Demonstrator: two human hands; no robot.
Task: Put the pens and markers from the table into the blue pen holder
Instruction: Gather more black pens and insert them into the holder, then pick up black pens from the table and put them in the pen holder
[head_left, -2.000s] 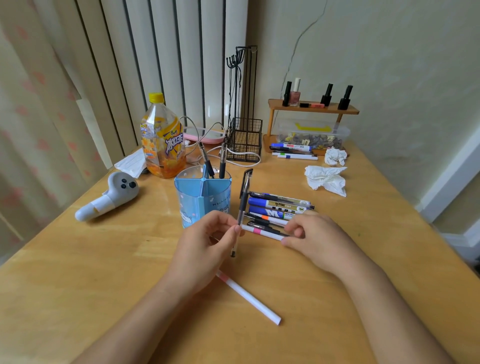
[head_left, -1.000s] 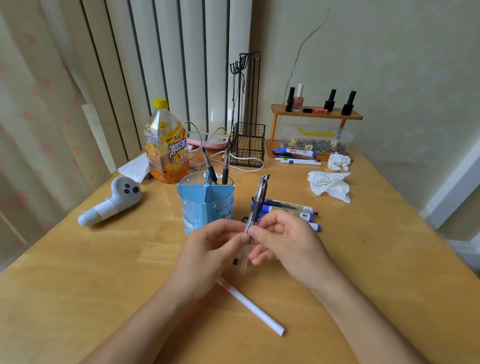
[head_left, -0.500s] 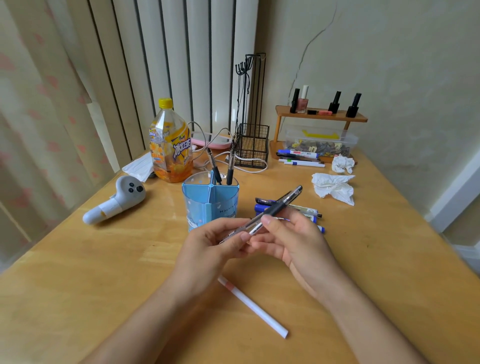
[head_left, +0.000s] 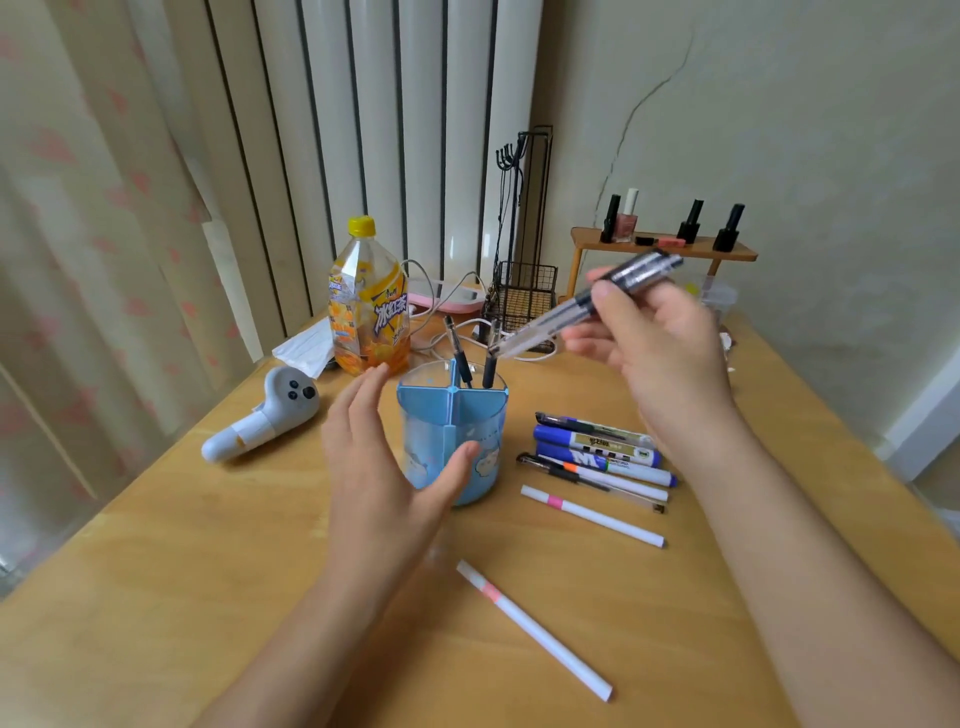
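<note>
1. While the clear gel pen is pinched in the right hand, its long axis slants tip-down and left toward the blue pen holder, below-left of that hand.
2. The holder is flanked by the spread, empty left hand, the nearer one.
3. 0.5 s earlier, the pen was held by both hands, lower.

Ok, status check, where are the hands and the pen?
Right hand holds clear pen above blue holder. Left hand open beside it. Nothing blocking.

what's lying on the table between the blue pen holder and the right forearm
In the head view, a cluster of pens and markers lies between the blue pen holder and the right forearm, with a white pen nearest the camera.
</note>
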